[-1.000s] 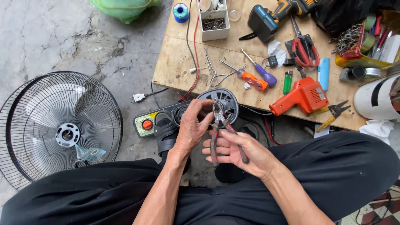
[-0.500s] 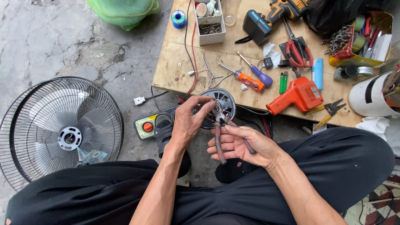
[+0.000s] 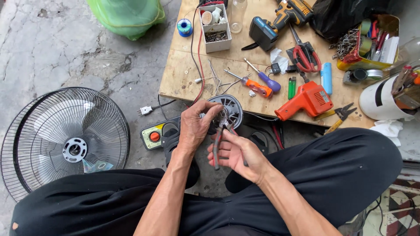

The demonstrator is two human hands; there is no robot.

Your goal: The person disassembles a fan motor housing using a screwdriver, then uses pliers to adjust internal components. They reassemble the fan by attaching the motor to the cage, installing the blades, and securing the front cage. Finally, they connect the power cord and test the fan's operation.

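Note:
My left hand (image 3: pixel 194 124) grips the grey round fan motor (image 3: pixel 230 109) at its near left side, fingers curled over the middle. My right hand (image 3: pixel 238 153) holds a pair of pliers (image 3: pixel 217 146) with dark handles, their jaws pointing up at the motor's centre. Both hands meet just in front of the wooden board's near edge, above my crossed legs in black trousers. The jaw tips are hidden by my left fingers.
A wire fan guard (image 3: pixel 65 140) lies on the concrete at left. The low wooden board (image 3: pixel 183 74) carries an orange glue gun (image 3: pixel 306 100), two screwdrivers (image 3: pixel 251 83), red-handled scissors (image 3: pixel 305 54), a cordless drill (image 3: pixel 280 19), a small parts box (image 3: pixel 215 26). A power strip (image 3: pixel 155 133) sits beside my left hand.
The view has shifted a little up and right. My left fingers have curled further over the motor's centre, and the pliers have stayed at the motor.

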